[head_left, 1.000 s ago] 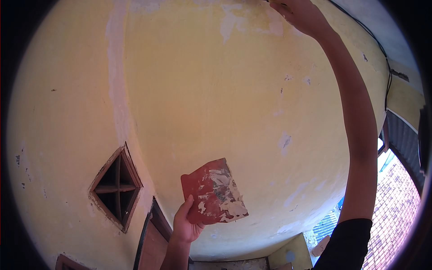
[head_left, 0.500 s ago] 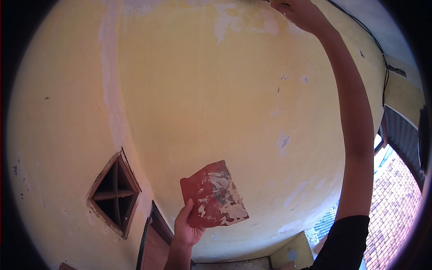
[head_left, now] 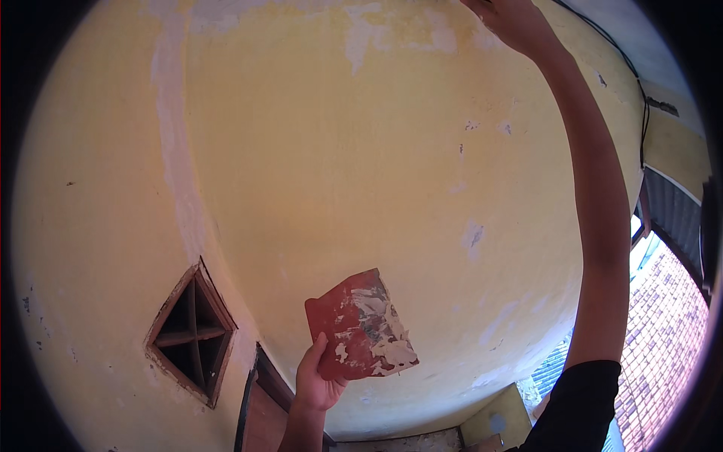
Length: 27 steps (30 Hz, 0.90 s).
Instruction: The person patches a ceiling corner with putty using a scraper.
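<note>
My left hand (head_left: pixel 315 378) holds a flat red board (head_left: pixel 360 325) by its lower left corner; white filler is smeared over the board's face. It is raised in front of a yellow wall (head_left: pixel 324 166), apart from it. My right hand (head_left: pixel 506 19) reaches high up at the top edge of the picture, against the wall near patches of white filler (head_left: pixel 369 34). Its fingers are cut off by the frame edge, so I cannot see whether it holds anything. A black sleeve (head_left: pixel 576 407) covers my right upper arm.
A diamond-shaped wooden vent (head_left: pixel 190 334) is set in the wall at lower left. A wooden door frame (head_left: pixel 263 392) lies below it. A black cable (head_left: pixel 625 68) runs along the upper right. Tiled roofs (head_left: pixel 670 316) show at the right.
The view has shifted slightly, so the vent and wall patches sit a bit lower and further right. Both hands stay much where they were, and the board is still held up.
</note>
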Each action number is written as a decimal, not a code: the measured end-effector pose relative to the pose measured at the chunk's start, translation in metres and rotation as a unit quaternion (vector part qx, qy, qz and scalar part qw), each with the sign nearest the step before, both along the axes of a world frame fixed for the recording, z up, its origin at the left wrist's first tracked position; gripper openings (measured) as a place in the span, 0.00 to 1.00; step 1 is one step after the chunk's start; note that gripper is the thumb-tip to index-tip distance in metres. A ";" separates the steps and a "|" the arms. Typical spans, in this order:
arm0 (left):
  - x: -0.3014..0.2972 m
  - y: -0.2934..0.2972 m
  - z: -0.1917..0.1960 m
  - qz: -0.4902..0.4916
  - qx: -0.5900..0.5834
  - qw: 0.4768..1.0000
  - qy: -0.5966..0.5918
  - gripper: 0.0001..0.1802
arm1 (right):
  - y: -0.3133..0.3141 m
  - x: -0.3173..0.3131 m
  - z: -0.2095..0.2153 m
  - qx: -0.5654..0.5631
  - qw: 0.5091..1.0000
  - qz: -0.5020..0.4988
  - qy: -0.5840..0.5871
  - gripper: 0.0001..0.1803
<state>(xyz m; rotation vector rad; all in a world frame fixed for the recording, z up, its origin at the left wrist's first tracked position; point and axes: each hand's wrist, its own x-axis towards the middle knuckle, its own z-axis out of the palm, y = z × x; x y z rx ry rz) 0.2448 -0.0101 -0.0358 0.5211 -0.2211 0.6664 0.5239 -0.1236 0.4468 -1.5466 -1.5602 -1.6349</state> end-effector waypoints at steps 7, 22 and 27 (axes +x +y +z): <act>0.016 -0.002 0.003 -0.027 0.010 1.000 -0.007 0.25 | 0.046 -0.025 0.016 -0.030 0.999 -0.017 -0.039 0.19; 0.030 0.009 0.002 0.023 0.003 0.999 0.027 0.25 | -0.005 -0.026 -0.001 -0.030 0.996 -0.088 0.006 0.18; 0.033 0.001 0.000 0.005 0.023 1.000 0.020 0.25 | 0.021 -0.019 0.008 0.012 0.998 -0.025 -0.059 0.19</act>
